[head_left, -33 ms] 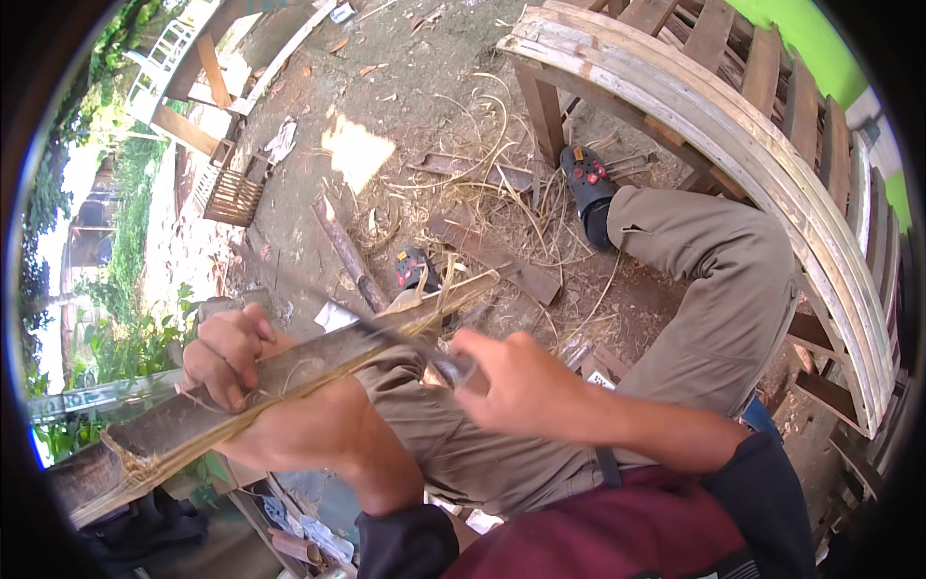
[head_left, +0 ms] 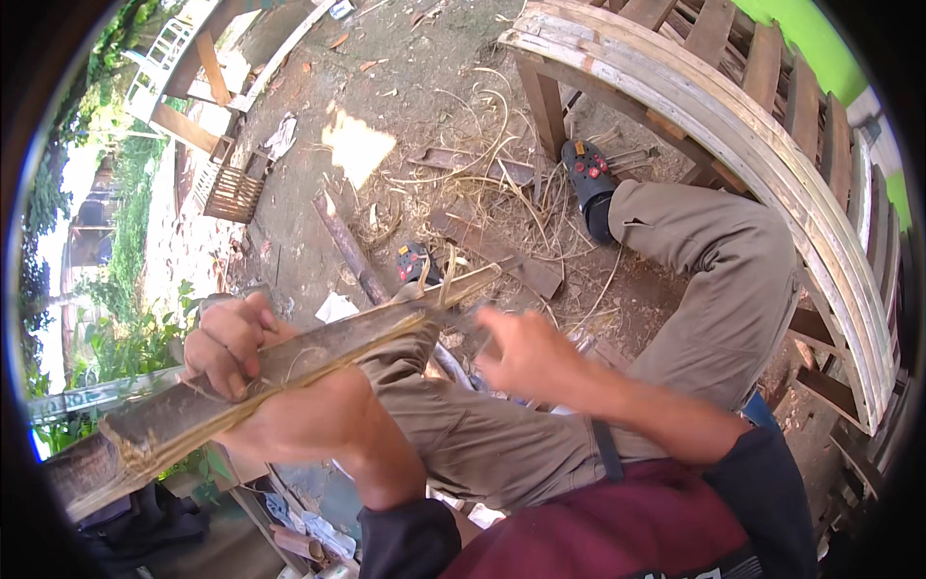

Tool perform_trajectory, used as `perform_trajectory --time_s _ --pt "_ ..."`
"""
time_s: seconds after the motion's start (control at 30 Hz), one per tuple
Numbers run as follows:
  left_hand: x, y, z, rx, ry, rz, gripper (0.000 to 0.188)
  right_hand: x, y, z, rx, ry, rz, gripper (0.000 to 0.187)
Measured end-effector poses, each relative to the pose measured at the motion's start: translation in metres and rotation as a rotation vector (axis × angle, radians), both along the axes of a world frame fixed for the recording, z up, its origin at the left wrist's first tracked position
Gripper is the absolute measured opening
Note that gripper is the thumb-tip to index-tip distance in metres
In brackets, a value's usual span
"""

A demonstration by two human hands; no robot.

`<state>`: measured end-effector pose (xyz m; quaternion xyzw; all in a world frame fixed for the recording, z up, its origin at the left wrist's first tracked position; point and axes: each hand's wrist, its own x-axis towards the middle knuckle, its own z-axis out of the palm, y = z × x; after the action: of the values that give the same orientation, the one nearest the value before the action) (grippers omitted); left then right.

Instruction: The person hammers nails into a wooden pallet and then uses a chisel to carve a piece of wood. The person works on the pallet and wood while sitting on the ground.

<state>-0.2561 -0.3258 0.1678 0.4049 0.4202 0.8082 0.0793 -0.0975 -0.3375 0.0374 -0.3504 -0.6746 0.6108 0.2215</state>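
A long piece of split bamboo [head_left: 318, 347], brown and weathered with pale stringy fibres along its near edge, slants across my lap from lower left to upper right. My left hand [head_left: 236, 352] is closed around it from underneath, its fingers curled over the top. Close to the bamboo's far end, my right hand [head_left: 531, 357] is closed and smeared by motion. It holds a knife, whose dark blade shows in the earlier picture but is almost lost in blur now. Loose shavings [head_left: 449, 275] stick up at the bamboo's tip.
Curled strips [head_left: 506, 164] and split pieces [head_left: 497, 253] litter the dirt between my feet. A slatted wooden bench [head_left: 675, 87] curves along the right. At left stand a woven basket [head_left: 231, 193] and a wooden frame [head_left: 207, 72]. A bamboo pole [head_left: 347, 246] lies near my left foot.
My right hand has moved slightly right, taking the knife from across the bamboo towards its far end. My left hand keeps its hold in the same place.
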Motion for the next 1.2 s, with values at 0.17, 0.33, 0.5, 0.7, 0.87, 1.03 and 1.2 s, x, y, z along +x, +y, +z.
perform_trajectory --time_s 0.17,0.33,0.5,0.7,0.87,1.03,1.2 --pt "-0.002 0.011 -0.001 0.016 0.008 0.036 0.034 -0.005 0.010 0.024 0.027 0.015 0.020 0.040" --pt "-0.007 0.007 0.002 0.041 -0.084 0.021 0.033 -0.007 0.019 -0.035 -0.092 -0.123 -0.023 0.040" --pt "-0.020 -0.002 -0.008 0.045 0.015 -0.046 0.033 -0.014 -0.001 0.002 -0.020 0.046 -0.002 0.037" --pt "-0.016 -0.001 -0.003 0.071 -0.032 -0.075 0.033 -0.007 0.003 -0.020 -0.190 -0.128 -0.031 0.037" --pt "-0.017 -0.001 -0.005 0.025 -0.002 -0.045 0.033 -0.013 -0.008 -0.024 -0.034 0.068 -0.038 0.041" --pt "-0.020 0.003 -0.004 0.079 0.001 -0.085 0.032 -0.003 0.015 -0.031 -0.062 -0.117 -0.018 0.034" --pt "-0.014 0.001 -0.003 0.026 -0.020 -0.066 0.033 -0.011 -0.006 -0.027 -0.110 0.021 -0.031 0.035"
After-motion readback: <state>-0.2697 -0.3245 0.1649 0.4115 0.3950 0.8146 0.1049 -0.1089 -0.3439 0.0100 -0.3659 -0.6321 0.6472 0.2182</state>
